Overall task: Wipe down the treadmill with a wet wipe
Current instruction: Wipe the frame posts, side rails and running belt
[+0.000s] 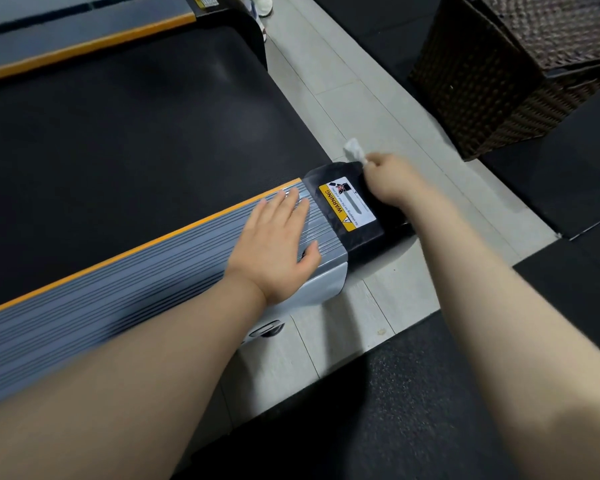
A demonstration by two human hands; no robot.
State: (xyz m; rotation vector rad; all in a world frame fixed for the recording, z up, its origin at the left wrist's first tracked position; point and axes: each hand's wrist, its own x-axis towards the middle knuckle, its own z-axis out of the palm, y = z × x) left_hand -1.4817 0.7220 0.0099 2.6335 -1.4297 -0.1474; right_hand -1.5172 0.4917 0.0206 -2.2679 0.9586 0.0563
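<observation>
We see the treadmill [125, 140] filling the left half of the frame, its black belt running from upper left toward the centre, with a ribbed grey side rail [125, 285] edged in orange below it. At the centre the rail ends in a black end cap [361, 223] bearing a yellow warning label [347, 204].

Our left hand [281, 242] lies flat on the rail just beside the cap, fingers straight and spread, holding nothing; we judge it is bracing us.

Our right hand [392, 180] hovers over the far corner of the cap, its fingers pinching a small white wipe [354, 151] that sticks up and to the left of the knuckles, crumpled into a wad. Whether the wipe touches the cap we cannot tell.

We judge the wipe light, soft and limp, likely damp and a little slick, so a pinch at one bunched end lets most of it flop. Spread under flat fingers it would cover more surface. The cap and rail are stiff and fixed, and the ribs may snag it.

A dark wicker basket [499, 84] stands at upper right on the pale floor [354, 91].
</observation>
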